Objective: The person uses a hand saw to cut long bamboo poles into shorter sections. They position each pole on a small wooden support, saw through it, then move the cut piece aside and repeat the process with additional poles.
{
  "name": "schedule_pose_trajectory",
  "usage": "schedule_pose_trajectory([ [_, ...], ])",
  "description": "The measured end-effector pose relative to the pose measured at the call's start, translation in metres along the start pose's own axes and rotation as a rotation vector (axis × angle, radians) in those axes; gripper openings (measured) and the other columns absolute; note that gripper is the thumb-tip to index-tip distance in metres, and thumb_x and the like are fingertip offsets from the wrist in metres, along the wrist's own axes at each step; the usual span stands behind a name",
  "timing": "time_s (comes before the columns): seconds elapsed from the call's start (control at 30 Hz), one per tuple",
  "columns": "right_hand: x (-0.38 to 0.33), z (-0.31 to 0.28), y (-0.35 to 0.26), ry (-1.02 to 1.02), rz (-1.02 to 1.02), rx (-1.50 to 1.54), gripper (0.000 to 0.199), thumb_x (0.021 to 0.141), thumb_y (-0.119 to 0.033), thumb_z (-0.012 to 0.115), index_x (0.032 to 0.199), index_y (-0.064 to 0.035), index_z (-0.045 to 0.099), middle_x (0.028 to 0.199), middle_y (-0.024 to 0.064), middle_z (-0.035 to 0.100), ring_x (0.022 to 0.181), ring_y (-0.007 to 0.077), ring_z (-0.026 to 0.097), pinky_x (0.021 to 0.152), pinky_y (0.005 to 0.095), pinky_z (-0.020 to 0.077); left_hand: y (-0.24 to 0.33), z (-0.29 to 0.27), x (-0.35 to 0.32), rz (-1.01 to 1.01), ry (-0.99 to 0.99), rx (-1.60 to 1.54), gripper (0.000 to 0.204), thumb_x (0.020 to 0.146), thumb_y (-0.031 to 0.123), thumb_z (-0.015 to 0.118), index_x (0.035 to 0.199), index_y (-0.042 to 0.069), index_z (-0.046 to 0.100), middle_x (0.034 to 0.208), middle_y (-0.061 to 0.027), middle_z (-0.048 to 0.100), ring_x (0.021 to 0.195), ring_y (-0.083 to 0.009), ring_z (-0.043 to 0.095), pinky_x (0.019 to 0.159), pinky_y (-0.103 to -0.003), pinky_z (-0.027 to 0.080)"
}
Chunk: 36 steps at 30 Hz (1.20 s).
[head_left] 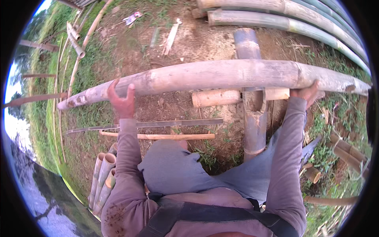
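Observation:
A long, thick bamboo pole [221,75] stretches across in front of me, passing over an upright-running bamboo piece [248,41] with a cut notch. Toward the pole's left end, my left hand [122,103] grips its near side, thumb and fingers set apart on the surface. My right hand [307,93] is wrapped around the pole's right part from the near side, its fingers partly hidden. Beneath the pole, a shorter pale bamboo length [216,98] lies crosswise at the notched piece.
Several long bamboo poles [276,23] lie at the far right. Cut bamboo tubes [103,173] are bundled at the left, near my elbow. Thin strips [173,136] lie on the ground before my knees. Another cut bamboo piece [312,174] is at the right.

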State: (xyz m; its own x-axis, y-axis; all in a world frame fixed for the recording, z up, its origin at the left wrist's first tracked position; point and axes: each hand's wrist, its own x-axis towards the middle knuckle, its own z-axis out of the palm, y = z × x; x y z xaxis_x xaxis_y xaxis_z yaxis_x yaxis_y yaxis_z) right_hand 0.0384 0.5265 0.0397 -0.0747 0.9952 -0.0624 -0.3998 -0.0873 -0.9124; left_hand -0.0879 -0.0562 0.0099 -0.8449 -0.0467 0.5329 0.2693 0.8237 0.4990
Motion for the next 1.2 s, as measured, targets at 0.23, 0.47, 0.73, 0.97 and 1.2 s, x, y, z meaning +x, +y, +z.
schedule_pose_trajectory([
  [0.23, 0.047, -0.061, 0.02, -0.203, 0.394, 0.005, 0.097, 0.095, -0.076, 0.055, 0.165, -0.0114, 0.036, 0.166, 0.0199, 0.042, 0.151, 0.0428, 0.042, 0.122, 0.0666, 0.0342, 0.092, 0.039, 0.062, 0.419, -1.037, 0.279, 0.118, 0.055, 0.081, 0.086, 0.146, 0.011, 0.057, 0.132, -0.0159, 0.068, 0.128, -0.039, 0.063, 0.111, -0.054, 0.045],
  [0.47, 0.144, -0.201, 0.026, -0.292, 0.54, -0.528, 0.086, 0.1, -0.068, 0.057, 0.159, -0.0068, 0.044, 0.151, 0.0193, 0.056, 0.13, 0.0324, 0.06, 0.108, 0.0498, 0.0491, 0.091, 0.04, 0.062, 0.434, -0.968, 0.257, 0.114, 0.054, 0.081, 0.087, 0.14, 0.011, 0.062, 0.124, -0.0158, 0.071, 0.116, -0.0386, 0.069, 0.1, -0.053, 0.052],
  [0.73, 0.105, -0.504, -0.011, -0.299, 0.08, -1.42, 0.042, 0.106, -0.039, 0.062, 0.115, 0.0012, 0.069, 0.093, 0.0081, 0.07, 0.086, 0.0267, 0.064, 0.08, 0.0405, 0.0506, 0.075, 0.029, 0.051, 0.357, -0.927, 0.259, 0.109, 0.057, 0.067, 0.094, 0.144, 0.011, 0.059, 0.127, -0.0211, 0.072, 0.117, -0.0418, 0.069, 0.103, -0.051, 0.053],
  [0.97, -0.079, -0.668, 0.04, -0.259, -0.132, -1.731, 0.056, 0.102, -0.037, 0.064, 0.149, -0.0066, 0.058, 0.123, 0.0201, 0.072, 0.118, 0.0387, 0.068, 0.1, 0.0496, 0.0517, 0.121, 0.069, 0.066, 0.421, -1.013, 0.219, 0.104, 0.057, 0.062, 0.095, 0.143, 0.015, 0.061, 0.124, -0.0208, 0.074, 0.115, -0.043, 0.07, 0.101, -0.051, 0.054],
  [1.2, -0.102, -0.583, 0.034, -0.335, -0.067, -1.778, 0.054, 0.101, -0.038, 0.065, 0.145, -0.0075, 0.06, 0.122, 0.0177, 0.072, 0.116, 0.0375, 0.068, 0.098, 0.0487, 0.0518, 0.08, 0.049, 0.062, 0.347, -0.983, 0.316, 0.107, 0.057, 0.06, 0.096, 0.145, 0.012, 0.059, 0.126, -0.0213, 0.074, 0.118, -0.042, 0.07, 0.104, -0.049, 0.054],
])
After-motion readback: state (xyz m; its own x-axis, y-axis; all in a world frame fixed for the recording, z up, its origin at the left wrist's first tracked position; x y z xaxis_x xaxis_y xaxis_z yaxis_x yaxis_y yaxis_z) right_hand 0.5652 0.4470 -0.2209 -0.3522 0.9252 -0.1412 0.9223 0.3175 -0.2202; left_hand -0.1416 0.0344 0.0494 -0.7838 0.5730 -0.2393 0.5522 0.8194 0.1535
